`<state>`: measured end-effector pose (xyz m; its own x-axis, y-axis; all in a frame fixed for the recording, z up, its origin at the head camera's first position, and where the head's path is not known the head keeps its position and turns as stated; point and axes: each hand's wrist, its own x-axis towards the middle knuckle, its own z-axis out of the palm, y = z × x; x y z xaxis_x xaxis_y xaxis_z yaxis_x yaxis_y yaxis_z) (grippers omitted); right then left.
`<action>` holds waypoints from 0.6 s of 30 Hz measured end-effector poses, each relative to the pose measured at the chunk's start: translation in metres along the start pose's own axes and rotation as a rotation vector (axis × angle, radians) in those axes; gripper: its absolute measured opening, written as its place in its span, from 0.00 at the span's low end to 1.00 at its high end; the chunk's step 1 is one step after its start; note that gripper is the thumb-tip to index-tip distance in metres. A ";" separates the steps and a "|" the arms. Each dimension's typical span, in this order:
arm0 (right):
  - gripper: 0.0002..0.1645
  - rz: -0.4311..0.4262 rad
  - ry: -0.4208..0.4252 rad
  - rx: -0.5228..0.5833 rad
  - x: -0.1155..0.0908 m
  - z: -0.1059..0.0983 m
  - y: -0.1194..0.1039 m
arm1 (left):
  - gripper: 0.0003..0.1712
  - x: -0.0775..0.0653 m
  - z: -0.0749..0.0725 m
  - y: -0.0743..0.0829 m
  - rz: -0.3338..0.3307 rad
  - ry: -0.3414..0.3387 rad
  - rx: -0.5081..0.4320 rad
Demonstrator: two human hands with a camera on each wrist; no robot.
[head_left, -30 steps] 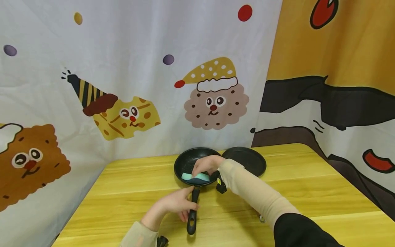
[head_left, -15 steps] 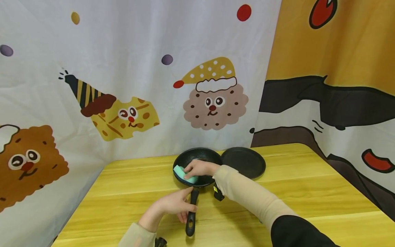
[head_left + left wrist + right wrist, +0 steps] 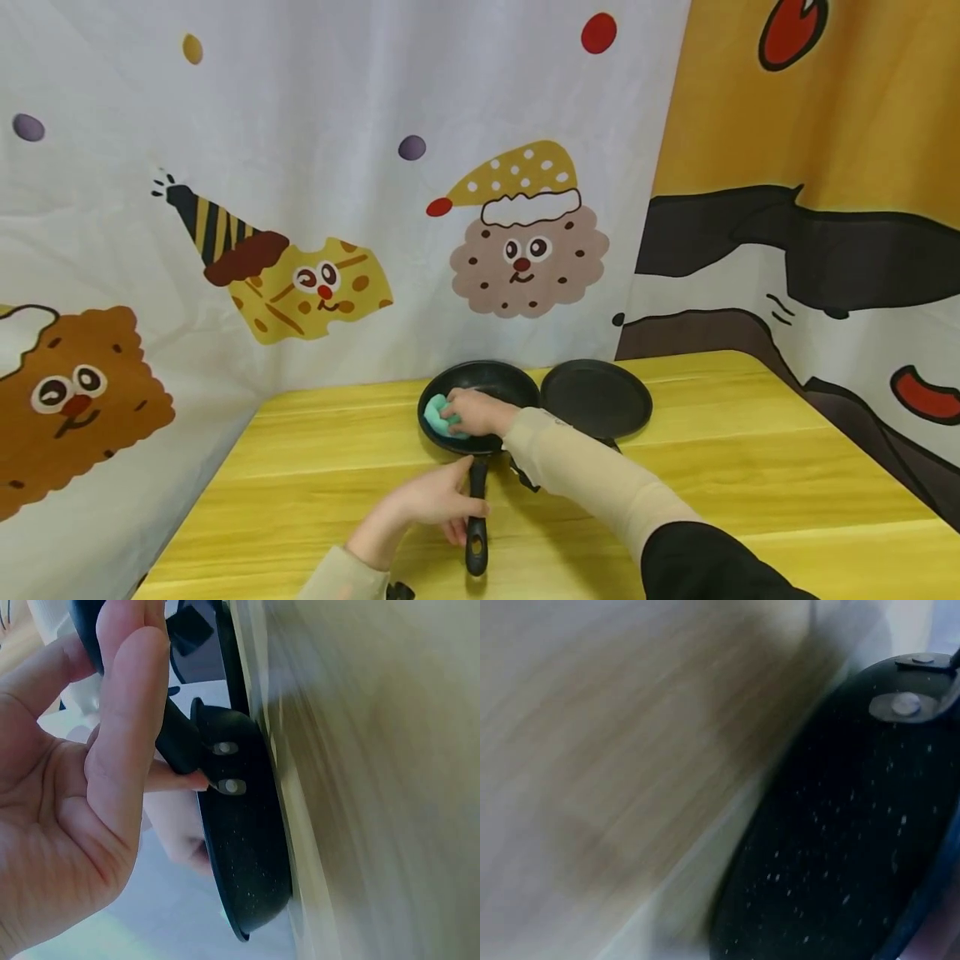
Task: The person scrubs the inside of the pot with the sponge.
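A black frying pan (image 3: pixel 506 380) stands on the table with its handle (image 3: pixel 477 475) towards me. My left hand (image 3: pixel 429 498) holds that handle, fingers and thumb around it, the index fingertip close to the pan's rim. Inside the pan, my right hand (image 3: pixel 480 412) pinches a light-green sponge (image 3: pixel 438 418) against the left part of the inner wall; the sponge looks bent. In the left wrist view the outer side of the pan (image 3: pixel 244 847) shows, with two rivets near the handle. Only the pan's speckled outside (image 3: pixel 832 840) fills much of the right wrist view; the sponge is hidden there.
A flat, round black pan (image 3: pixel 596 396) lies just right of the frying pan, its handle partly hidden by my right sleeve (image 3: pixel 592 475). The yellow wood-grain table (image 3: pixel 315 450) ends at a printed curtain (image 3: pixel 345 167) behind and at the right.
My right hand has moved the sponge from the front part of the frying pan round to its left side, and the sponge has bunched up. The left hand stays on the handle.
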<state>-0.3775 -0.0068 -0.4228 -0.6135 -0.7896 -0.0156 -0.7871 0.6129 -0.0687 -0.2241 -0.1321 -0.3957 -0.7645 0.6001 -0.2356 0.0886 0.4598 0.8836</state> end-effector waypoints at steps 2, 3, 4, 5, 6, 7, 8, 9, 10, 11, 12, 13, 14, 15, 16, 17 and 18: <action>0.21 0.019 -0.003 -0.019 0.004 0.000 -0.003 | 0.53 0.000 0.000 -0.001 0.001 0.008 -0.003; 0.21 0.035 -0.004 -0.027 0.007 0.001 -0.004 | 0.53 0.000 0.000 -0.001 0.000 0.012 -0.005; 0.21 0.055 -0.005 -0.035 0.008 0.001 -0.005 | 0.53 0.000 0.001 -0.002 -0.001 0.013 -0.006; 0.22 0.076 -0.006 -0.050 0.009 0.002 -0.005 | 0.52 0.001 0.001 -0.002 -0.001 0.015 -0.010; 0.22 0.096 -0.005 -0.065 0.010 0.003 -0.005 | 0.52 0.001 0.002 -0.003 0.001 0.016 -0.012; 0.23 0.115 -0.001 -0.081 0.011 0.004 -0.005 | 0.52 0.002 0.002 -0.003 -0.001 0.017 -0.015; 0.23 0.131 0.003 -0.106 0.013 0.005 -0.004 | 0.52 0.002 0.002 -0.003 -0.002 0.016 -0.016; 0.24 0.143 0.007 -0.133 0.014 0.006 -0.003 | 0.52 0.002 0.003 -0.003 -0.005 0.019 -0.019; 0.23 0.149 0.018 -0.167 0.015 0.007 -0.002 | 0.52 0.002 0.003 -0.003 -0.009 0.021 -0.020; 0.22 0.153 0.029 -0.201 0.016 0.008 -0.001 | 0.52 0.002 0.004 -0.003 -0.011 0.023 -0.020; 0.21 0.153 0.043 -0.236 0.017 0.008 0.001 | 0.52 0.002 0.004 -0.002 -0.014 0.026 -0.019; 0.19 0.152 0.054 -0.272 0.018 0.009 0.002 | 0.52 0.002 0.004 -0.002 -0.016 0.030 -0.019; 0.17 0.151 0.067 -0.306 0.019 0.009 0.004 | 0.52 0.002 0.004 -0.001 -0.018 0.032 -0.019; 0.17 0.153 0.078 -0.337 0.020 0.009 0.005 | 0.53 0.002 0.003 -0.001 -0.022 0.034 -0.020; 0.16 0.158 0.089 -0.362 0.021 0.009 0.007 | 0.53 0.002 0.003 -0.001 -0.025 0.036 -0.019; 0.16 0.168 0.094 -0.383 0.022 0.009 0.008 | 0.53 0.002 0.003 0.000 -0.028 0.037 -0.020; 0.17 0.179 0.098 -0.404 0.023 0.009 0.010 | 0.53 0.002 0.002 0.000 -0.032 0.039 -0.020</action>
<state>-0.3983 -0.0190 -0.4328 -0.7298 -0.6758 0.1037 -0.6183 0.7170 0.3220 -0.2244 -0.1295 -0.3972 -0.7909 0.5593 -0.2484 0.0510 0.4647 0.8840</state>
